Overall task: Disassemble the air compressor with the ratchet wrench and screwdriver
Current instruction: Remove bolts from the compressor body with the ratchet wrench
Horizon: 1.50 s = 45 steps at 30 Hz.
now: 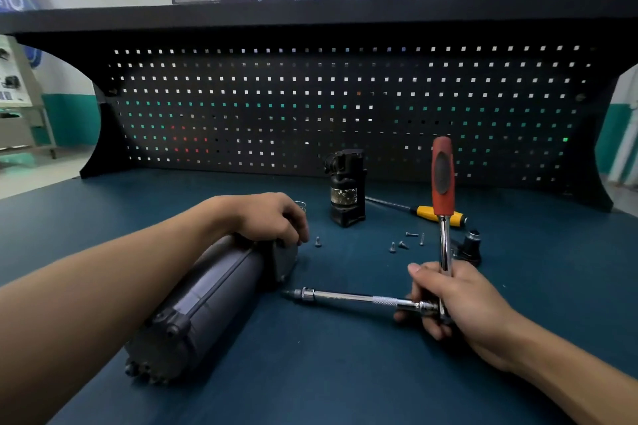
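The grey cylindrical air compressor body (207, 293) lies on its side on the blue bench, its bolted end cap toward me. My left hand (272, 217) rests over its far end with curled fingers gripping the housing. My right hand (448, 300) grips the ratchet wrench (443, 203) at its head, the red handle pointing straight up. A long chrome extension bar (348, 297) runs left from the head, its tip close to the compressor's far end without touching it. A yellow-handled screwdriver (438, 216) lies behind the wrench.
A black removed compressor part (347, 188) stands upright near the pegboard (345, 107). Several loose screws (402, 243) lie between it and my right hand, and one screw (318, 241) lies by my left fingers. A small black fitting (471, 247) sits right of the wrench.
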Tool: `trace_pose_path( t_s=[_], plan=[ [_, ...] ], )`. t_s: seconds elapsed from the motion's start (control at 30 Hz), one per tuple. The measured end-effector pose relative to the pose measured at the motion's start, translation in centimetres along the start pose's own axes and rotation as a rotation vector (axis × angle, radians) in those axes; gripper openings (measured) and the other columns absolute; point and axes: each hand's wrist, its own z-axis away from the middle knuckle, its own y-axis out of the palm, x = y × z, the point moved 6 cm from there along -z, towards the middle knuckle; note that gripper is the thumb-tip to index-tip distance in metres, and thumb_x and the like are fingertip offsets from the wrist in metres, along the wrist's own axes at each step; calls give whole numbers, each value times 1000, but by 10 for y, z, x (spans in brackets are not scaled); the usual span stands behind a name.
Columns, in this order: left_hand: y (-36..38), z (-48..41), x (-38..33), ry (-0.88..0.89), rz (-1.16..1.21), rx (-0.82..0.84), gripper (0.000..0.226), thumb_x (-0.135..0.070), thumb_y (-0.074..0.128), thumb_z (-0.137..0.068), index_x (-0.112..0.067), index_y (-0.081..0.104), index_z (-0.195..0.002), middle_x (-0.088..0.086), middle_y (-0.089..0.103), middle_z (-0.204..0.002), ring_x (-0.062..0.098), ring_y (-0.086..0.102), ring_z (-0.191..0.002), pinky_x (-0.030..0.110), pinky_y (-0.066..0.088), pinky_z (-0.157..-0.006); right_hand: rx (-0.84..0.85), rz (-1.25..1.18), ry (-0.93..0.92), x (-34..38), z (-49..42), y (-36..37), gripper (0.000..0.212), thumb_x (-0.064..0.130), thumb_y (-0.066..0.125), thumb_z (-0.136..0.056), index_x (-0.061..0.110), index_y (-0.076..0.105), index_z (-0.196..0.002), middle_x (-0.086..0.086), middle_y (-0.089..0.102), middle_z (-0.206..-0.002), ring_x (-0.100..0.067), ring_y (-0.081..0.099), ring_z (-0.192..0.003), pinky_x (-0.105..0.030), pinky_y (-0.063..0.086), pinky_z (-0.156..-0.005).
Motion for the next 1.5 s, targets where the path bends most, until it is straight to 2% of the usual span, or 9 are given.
trace_pose_path(
  t_s=[0.07, 0.17, 0.3, 0.5, 0.77, 1.0, 1.23, 1.37, 1.5],
  plan=[
    [-1, 0, 0, 11, 25, -6, 27, -5, 65, -81, -30, 74, -88, -19, 70, -78, -6, 61, -67, 7, 43, -62, -20, -1, -1, -1, -1, -1, 38, 27, 47, -104, 6, 50, -73, -26, 73, -75, -16, 42, -33, -20, 29, -36],
    [-1, -1, 0, 23, 41, -3, 27, -5, 65, -80, -30, 75, -86, -20, 70, -75, -7, 60, -65, 8, 43, -61, -52, -35, 2, -1, -1, -4, 37, 25, 47, -104, 6, 50, -73, -28, 72, -73, -17, 41, -34, -20, 29, -35],
    [-1, -2, 0, 39, 50, -4, 26, -5, 66, -80, -28, 75, -85, -21, 70, -73, -7, 59, -64, 10, 43, -61, -84, -73, 1, -1, -1, -6, 39, 24, 47, -104, 4, 52, -71, -29, 69, -66, -25, 45, -48, -20, 28, -35],
    [-2, 0, -2, 47, 88, 6, 27, 0, 66, -81, -26, 74, -84, -24, 67, -64, -9, 57, -57, 6, 39, -55, -71, -18, -14, -1, -1, -1, 39, 26, 47, -104, 6, 52, -71, -26, 72, -71, -18, 41, -36, -21, 28, -36],
    [-1, 3, -5, 26, 116, -14, 25, 3, 64, -80, -18, 75, -86, -22, 64, -58, -7, 56, -54, 7, 39, -54, -63, -34, -7, -1, -1, -1, 39, 26, 47, -104, 7, 50, -70, -26, 72, -73, -16, 40, -33, -21, 28, -36],
    [1, 2, -6, 13, 113, -26, 25, 2, 64, -78, -18, 76, -85, -18, 66, -60, -5, 57, -55, 10, 42, -55, -39, -113, 113, -2, -3, -3, 37, 27, 48, -104, 9, 49, -71, -33, 71, -78, -17, 39, -33, -22, 29, -36],
    [2, 3, -8, 20, 115, -21, 25, 3, 62, -79, -17, 76, -85, -19, 64, -56, -4, 56, -52, 11, 41, -52, 38, -204, 278, -6, 0, 2, 32, 29, 51, -103, 12, 50, -76, -34, 71, -88, -16, 46, -39, -20, 33, -38],
    [3, 4, -6, 1, 126, -41, 23, 2, 60, -81, -15, 76, -84, -16, 63, -54, -2, 56, -52, 14, 43, -52, 52, -87, 73, -2, 2, 4, 33, 29, 54, -102, 8, 57, -77, -28, 73, -83, -15, 46, -40, -20, 34, -38],
    [5, 4, -6, -10, 153, -69, 22, 2, 57, -82, -11, 75, -83, -15, 61, -50, -2, 53, -48, 11, 40, -49, -19, 17, -109, 0, 2, 1, 37, 33, 61, -95, 2, 60, -75, -21, 70, -68, -17, 44, -38, -21, 31, -38]
  ],
)
